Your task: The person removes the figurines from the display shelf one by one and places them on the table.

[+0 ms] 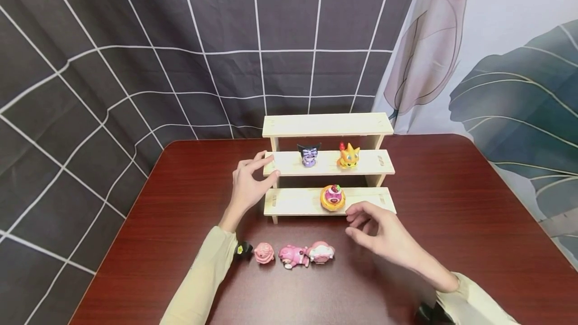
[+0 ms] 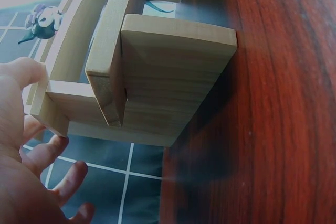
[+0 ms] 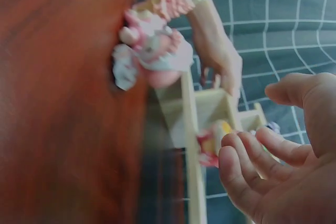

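Observation:
My left hand (image 1: 251, 182) grips the left end of the middle step of a three-tier wooden display shelf (image 1: 289, 164); in the left wrist view the thumb and a fingertip lie at opposite edges of that step (image 2: 50, 114). On the lowest step sits a tart-shaped figurine (image 1: 332, 198) with a pink and white top. My right hand (image 1: 384, 232) hovers just right of it and in front of the shelf, fingers loosely bent and holding nothing. A purple figurine with black pointed ears (image 1: 309, 155) and a yellow spiky figurine (image 1: 348, 156) stand on the middle step.
A row of small toys lies on the dark red table (image 1: 180, 189) before the shelf: a pink swirled figurine (image 1: 264, 253), a pink bear figurine (image 1: 294, 256) and a pink-and-white figurine (image 1: 321, 253). Behind hangs a dark grid-patterned cloth (image 1: 226, 19).

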Demonstrator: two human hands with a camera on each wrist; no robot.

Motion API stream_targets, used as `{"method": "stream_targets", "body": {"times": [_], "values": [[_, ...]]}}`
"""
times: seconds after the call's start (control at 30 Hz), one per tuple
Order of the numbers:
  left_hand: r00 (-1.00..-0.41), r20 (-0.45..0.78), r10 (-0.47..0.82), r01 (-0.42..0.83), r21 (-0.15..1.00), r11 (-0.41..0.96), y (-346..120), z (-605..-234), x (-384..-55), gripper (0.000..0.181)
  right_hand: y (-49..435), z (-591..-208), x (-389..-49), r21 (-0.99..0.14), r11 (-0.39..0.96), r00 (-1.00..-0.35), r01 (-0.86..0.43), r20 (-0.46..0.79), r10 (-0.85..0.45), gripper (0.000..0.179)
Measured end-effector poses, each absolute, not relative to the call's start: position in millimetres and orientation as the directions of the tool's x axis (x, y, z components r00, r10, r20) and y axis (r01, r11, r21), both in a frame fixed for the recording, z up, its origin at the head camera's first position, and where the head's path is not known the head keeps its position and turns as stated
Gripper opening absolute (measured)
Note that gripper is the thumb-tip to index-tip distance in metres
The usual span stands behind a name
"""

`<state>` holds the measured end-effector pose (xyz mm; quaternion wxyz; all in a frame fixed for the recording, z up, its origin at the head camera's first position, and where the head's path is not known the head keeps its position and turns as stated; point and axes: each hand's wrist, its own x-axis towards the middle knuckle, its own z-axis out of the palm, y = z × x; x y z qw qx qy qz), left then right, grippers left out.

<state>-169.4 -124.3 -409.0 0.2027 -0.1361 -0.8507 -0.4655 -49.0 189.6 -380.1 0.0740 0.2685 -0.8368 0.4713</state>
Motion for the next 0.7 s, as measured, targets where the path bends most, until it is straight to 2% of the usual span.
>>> {"method": "stream_targets", "body": {"times": [0.33,0.7], "values": [[-0.870,0.491,0.049,0.438,0.721,0.537,-125.7,-410.4,-170.1,0.040,205.0,-354.1,-71.4,-0.756,0.427,-0.868,-0.496,0.436,-0.238,0.032],[-0.864,0.500,0.052,0.446,0.714,0.540,-125.3,-409.0,-169.6,0.041,213.6,-345.4,-100.3,-0.679,0.496,-0.826,-0.541,0.540,-0.163,0.043]]}}
